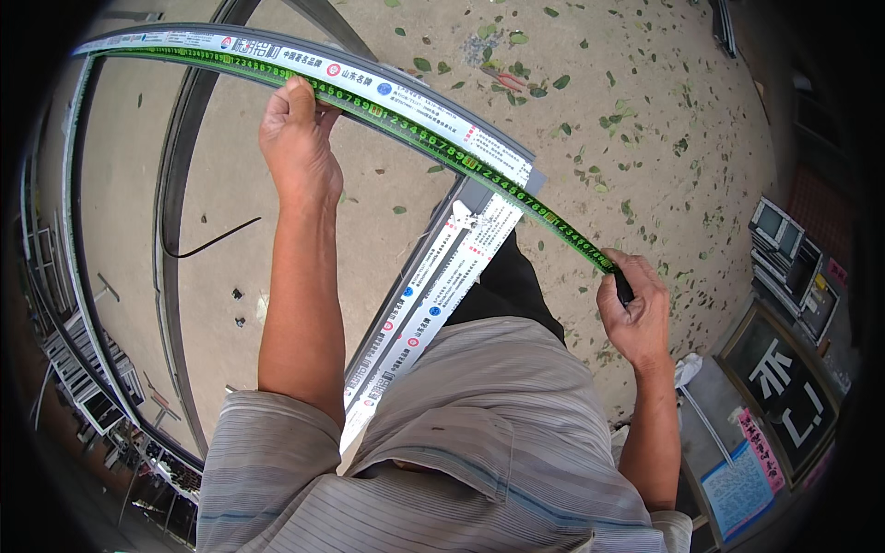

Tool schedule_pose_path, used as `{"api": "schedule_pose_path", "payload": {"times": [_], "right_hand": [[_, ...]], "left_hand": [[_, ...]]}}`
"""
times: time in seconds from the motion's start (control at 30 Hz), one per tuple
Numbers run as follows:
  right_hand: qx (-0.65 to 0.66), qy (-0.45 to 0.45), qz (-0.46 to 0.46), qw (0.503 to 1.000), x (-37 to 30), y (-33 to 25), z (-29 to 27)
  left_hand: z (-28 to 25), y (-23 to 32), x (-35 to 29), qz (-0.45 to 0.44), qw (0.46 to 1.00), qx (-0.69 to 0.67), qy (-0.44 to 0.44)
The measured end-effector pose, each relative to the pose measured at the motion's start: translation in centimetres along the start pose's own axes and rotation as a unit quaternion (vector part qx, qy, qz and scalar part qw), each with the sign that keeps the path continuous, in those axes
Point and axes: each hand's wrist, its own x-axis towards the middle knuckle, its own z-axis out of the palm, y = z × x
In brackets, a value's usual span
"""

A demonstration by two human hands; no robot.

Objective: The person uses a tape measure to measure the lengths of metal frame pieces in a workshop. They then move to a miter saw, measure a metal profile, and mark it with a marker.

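Note:
A green tape measure blade (415,136) with black figures runs along a window-frame bar (406,89) covered in white printed film. My left hand (304,147) is closed at the bar's near edge, thumb pressed on the blade, fingers partly hidden beneath. Off the bar's right end, my right hand (638,313) grips the black tape measure case (624,288), mostly hidden by the fingers. Between case and bar the blade spans open air. A second film-covered bar (447,276) meets the first near its right end and comes down beside my shirt.
Dark curved-looking bars (175,166) and a thin black cable (217,240) lie at left. Red-handled pliers (505,81) rest among scattered leaves on the ground. At right stand stacked frames (791,244) and a dark framed board (779,387). Metal pieces (88,369) are piled at far left.

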Motion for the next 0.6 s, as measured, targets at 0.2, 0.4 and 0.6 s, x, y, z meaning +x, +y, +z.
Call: {"api": "schedule_pose_path", "payload": {"times": [0.2, 0.4, 0.6], "right_hand": [[0.000, -0.018, 0.043, 0.999, -0.2, 0.3, -0.3], [-0.001, -0.012, 0.040, 0.999, -0.2, 0.2, -0.1], [-0.027, 0.002, 0.017, 0.999, -0.2, 0.3, 0.2]], "left_hand": [[-0.9, -0.5, 0.3, -0.005, 1.000, 0.002, -0.013], [-0.1, -0.4, 0.2, 0.008, 1.000, -0.012, 0.002], [0.1, -0.2, 0.2, 0.007, 1.000, -0.015, 0.010]]}}
